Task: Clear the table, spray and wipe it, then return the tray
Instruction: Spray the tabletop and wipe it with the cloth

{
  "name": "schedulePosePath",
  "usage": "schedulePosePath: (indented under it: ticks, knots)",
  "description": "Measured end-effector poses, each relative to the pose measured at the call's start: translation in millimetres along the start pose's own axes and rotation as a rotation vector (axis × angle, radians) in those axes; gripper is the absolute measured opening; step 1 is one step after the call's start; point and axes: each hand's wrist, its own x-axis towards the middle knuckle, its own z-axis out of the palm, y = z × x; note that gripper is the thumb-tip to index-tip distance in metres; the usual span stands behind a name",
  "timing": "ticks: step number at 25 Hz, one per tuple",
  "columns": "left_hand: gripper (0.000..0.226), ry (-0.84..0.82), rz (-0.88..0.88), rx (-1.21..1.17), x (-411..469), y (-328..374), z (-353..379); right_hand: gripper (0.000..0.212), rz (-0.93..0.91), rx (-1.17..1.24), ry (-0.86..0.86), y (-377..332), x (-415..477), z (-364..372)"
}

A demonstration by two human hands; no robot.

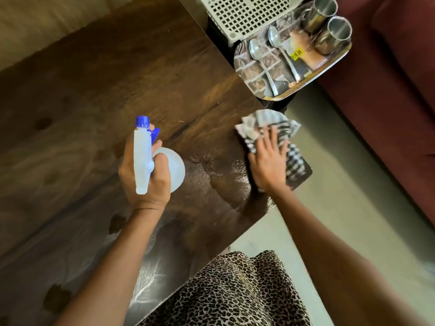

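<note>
My left hand (146, 180) grips a white spray bottle (142, 158) with a blue nozzle, held above the dark wooden table (117, 90). Wet droplets and streaks shine on the table between my hands. My right hand (269, 164) lies flat with straight fingers on a black-and-white checked cloth (273, 124), pressing it onto the table's right corner. The steel tray (244, 60) sits off the table at the upper right. It carries two spoons (277, 45) and two steel cups (329, 27).
A white perforated basket (244, 12) stands behind the tray. A maroon sofa (388, 90) runs along the right side, with pale floor (329, 184) between it and the table. My leopard-print clothing (235, 295) is at the table's near edge.
</note>
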Motion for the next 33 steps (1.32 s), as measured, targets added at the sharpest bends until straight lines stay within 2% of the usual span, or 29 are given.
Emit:
schedulePosePath:
  ticks: [3, 5, 7, 10, 12, 14, 17, 19, 21, 24, 26, 28, 31, 33]
  knots:
    - [0.039, 0.023, 0.005, -0.033, 0, 9, -5, 0.061, -0.366, -0.070, -0.054, -60, -42, 17]
    - [0.041, 0.068, -0.033, -0.078, -3, 14, -15, 0.061, -0.505, -0.105, -0.051, -55, -82, 25]
    - [0.042, 0.139, -0.089, -0.142, -9, 12, -28, 0.065, -0.515, -0.095, -0.065, -19, -111, 26]
    - [0.042, 0.249, -0.211, -0.186, -19, 3, -52, 0.068, -0.348, -0.038, -0.102, 18, -99, 11]
    - [0.044, 0.303, -0.239, -0.200, -23, 0, -63, 0.063, -0.209, -0.027, -0.096, -1, -55, 0]
    - [0.045, 0.315, -0.233, -0.193, -25, -5, -68, 0.060, -0.159, -0.024, -0.076, -50, -1, -3]
    - [0.050, 0.251, -0.139, -0.128, -27, -12, -72, 0.059, -0.315, -0.059, -0.113, -131, 41, 3]
    - [0.054, 0.223, -0.116, -0.103, -31, -14, -74, 0.059, -0.485, -0.086, -0.138, -157, 24, 13]
    - [0.052, 0.205, -0.144, -0.092, -35, -12, -78, 0.059, -0.602, -0.104, -0.114, -145, -24, 22]
    - [0.047, 0.187, -0.135, -0.092, -36, -12, -79, 0.064, -0.676, -0.143, -0.145, -75, -102, 27]
    - [0.040, 0.187, -0.116, -0.090, -35, -12, -76, 0.068, -0.640, -0.166, -0.171, -30, -112, 19]
    - [0.039, 0.208, -0.108, -0.084, -35, -12, -73, 0.064, -0.490, -0.140, -0.176, -21, -85, 11]
    - [0.041, 0.229, -0.103, -0.093, -34, -16, -73, 0.060, -0.200, -0.050, -0.099, -73, -17, 5]
    - [0.045, 0.209, -0.088, -0.080, -33, -15, -74, 0.058, -0.172, -0.027, -0.087, -109, 4, 10]
